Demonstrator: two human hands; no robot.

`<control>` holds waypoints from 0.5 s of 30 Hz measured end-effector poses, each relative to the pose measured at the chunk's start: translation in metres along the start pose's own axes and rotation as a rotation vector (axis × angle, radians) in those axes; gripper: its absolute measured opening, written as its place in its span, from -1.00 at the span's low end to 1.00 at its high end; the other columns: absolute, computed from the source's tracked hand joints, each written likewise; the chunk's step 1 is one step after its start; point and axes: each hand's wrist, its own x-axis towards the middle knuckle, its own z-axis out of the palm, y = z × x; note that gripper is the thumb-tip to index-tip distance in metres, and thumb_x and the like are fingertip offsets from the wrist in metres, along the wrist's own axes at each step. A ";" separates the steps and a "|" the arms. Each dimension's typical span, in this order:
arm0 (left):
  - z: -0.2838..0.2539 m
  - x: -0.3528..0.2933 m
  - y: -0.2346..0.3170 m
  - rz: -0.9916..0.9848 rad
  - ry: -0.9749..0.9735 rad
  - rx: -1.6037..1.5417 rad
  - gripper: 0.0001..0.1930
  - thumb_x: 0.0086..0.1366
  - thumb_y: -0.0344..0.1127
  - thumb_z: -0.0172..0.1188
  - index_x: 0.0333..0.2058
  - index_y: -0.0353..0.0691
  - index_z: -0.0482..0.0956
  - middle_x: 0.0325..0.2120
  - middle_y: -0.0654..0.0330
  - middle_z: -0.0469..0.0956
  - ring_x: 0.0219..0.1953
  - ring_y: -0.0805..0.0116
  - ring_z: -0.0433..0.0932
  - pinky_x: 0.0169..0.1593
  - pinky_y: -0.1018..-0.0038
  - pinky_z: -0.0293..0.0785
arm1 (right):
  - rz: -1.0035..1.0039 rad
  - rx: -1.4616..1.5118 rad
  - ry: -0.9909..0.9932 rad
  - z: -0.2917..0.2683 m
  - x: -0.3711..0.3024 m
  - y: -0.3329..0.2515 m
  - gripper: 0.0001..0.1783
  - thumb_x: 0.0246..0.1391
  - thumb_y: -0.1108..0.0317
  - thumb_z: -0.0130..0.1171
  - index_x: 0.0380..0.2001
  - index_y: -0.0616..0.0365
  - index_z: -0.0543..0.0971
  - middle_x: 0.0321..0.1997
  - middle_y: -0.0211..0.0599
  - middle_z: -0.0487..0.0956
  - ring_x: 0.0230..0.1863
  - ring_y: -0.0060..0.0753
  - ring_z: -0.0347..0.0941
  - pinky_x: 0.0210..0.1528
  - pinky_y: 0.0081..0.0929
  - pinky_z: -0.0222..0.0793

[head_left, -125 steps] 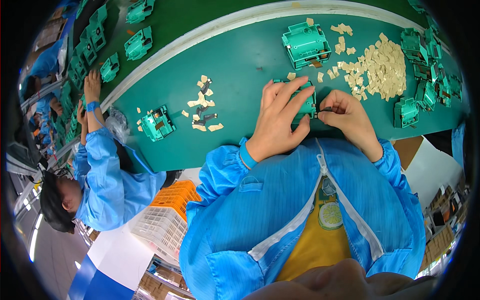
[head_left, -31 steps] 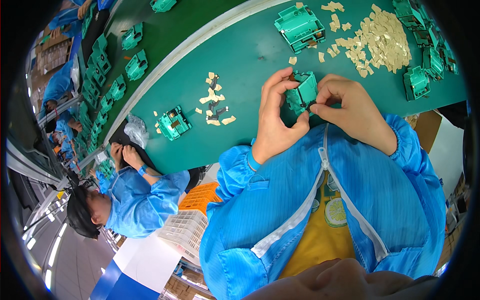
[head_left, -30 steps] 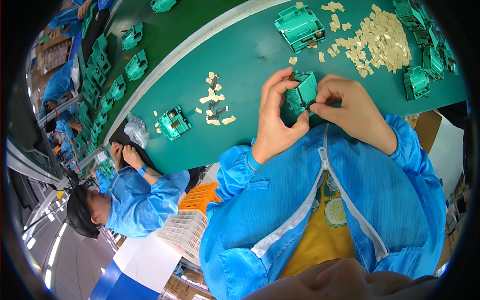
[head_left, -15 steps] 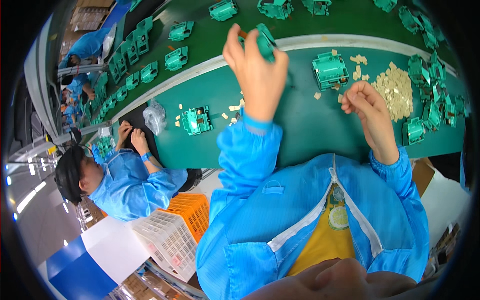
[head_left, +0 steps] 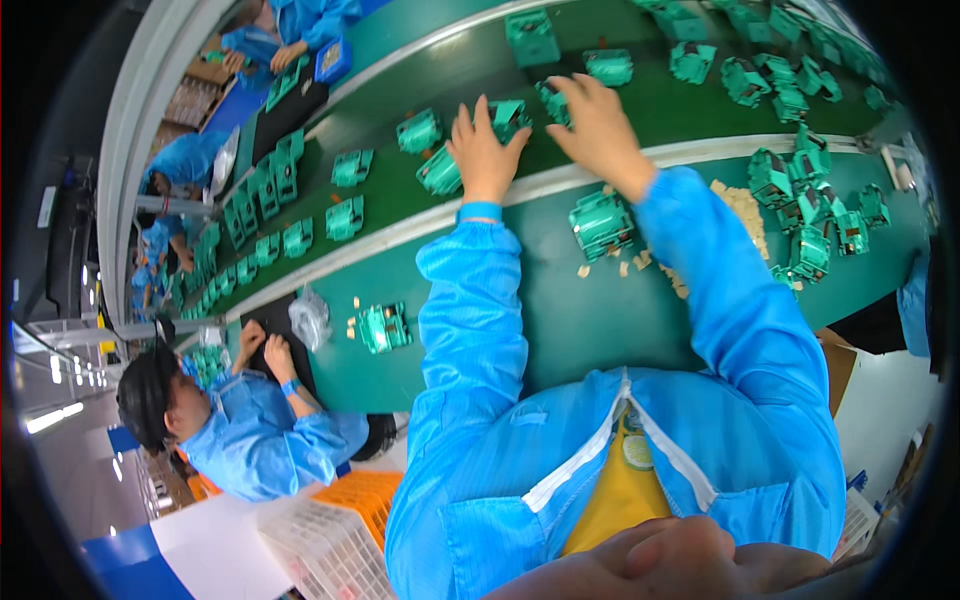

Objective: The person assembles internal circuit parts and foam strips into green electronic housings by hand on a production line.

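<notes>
Both my arms reach forward over the dark green belt. My left hand [head_left: 485,158] is open, its fingers spread, between one green plastic housing [head_left: 440,172] on its left and another green housing with a dark inside [head_left: 510,117] beside its thumb and index finger. My right hand [head_left: 603,130] is closed around the edge of a green plastic housing [head_left: 551,102], thumb on the near side and fingers on the far side. Nearer me, a green housing [head_left: 602,226] stands on the worktable, with small cream-coloured pieces [head_left: 640,260] scattered by it.
A white rail [head_left: 390,225] divides the belt from the green worktable [head_left: 590,325]. Several housings [head_left: 808,195] are heaped at the right, beside a cream pile [head_left: 742,215] partly behind my right arm. A co-worker [head_left: 255,390] sits at the left, near a clear plastic bag [head_left: 310,320].
My left hand has let go of the green housing it held above the rail. My right hand has moved from beside the cream pile forward onto a housing on the belt. The view has shifted.
</notes>
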 end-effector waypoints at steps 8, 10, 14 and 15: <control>-0.021 -0.008 0.070 0.110 0.126 -0.051 -0.33 0.12 -0.29 0.47 0.19 -0.30 0.43 0.05 -0.10 0.52 0.11 -0.18 0.44 0.21 0.07 0.38 | 0.294 -0.030 -0.257 -0.038 0.017 0.031 -0.32 0.13 0.32 0.31 0.34 -0.10 0.40 0.28 0.05 0.46 0.11 0.28 0.53 0.08 0.06 0.53; -0.038 -0.014 0.112 0.077 0.068 -0.240 -0.34 0.09 -0.24 0.48 0.13 -0.36 0.44 0.00 -0.11 0.54 0.08 -0.16 0.46 0.15 0.08 0.40 | 0.123 0.133 0.024 -0.109 0.002 0.027 -0.38 0.16 0.33 0.30 0.31 0.00 0.44 0.25 -0.02 0.51 0.17 0.13 0.53 0.10 -0.01 0.53; -0.026 -0.039 0.185 0.400 -0.030 -0.422 -0.32 0.08 -0.27 0.50 0.13 -0.40 0.42 -0.03 -0.15 0.54 0.05 -0.15 0.49 0.13 0.10 0.43 | 0.207 0.040 0.435 -0.257 -0.064 0.048 -0.43 0.20 0.36 0.33 0.28 0.12 0.50 0.24 -0.09 0.56 0.25 -0.16 0.52 0.14 -0.32 0.51; -0.012 -0.045 0.197 0.426 -0.040 -0.435 -0.32 0.08 -0.29 0.50 0.14 -0.40 0.41 -0.01 -0.16 0.53 0.06 -0.16 0.48 0.14 0.10 0.44 | 0.317 0.026 0.477 -0.282 -0.088 0.063 -0.43 0.21 0.36 0.32 0.29 0.13 0.49 0.24 -0.08 0.57 0.25 -0.16 0.53 0.14 -0.33 0.50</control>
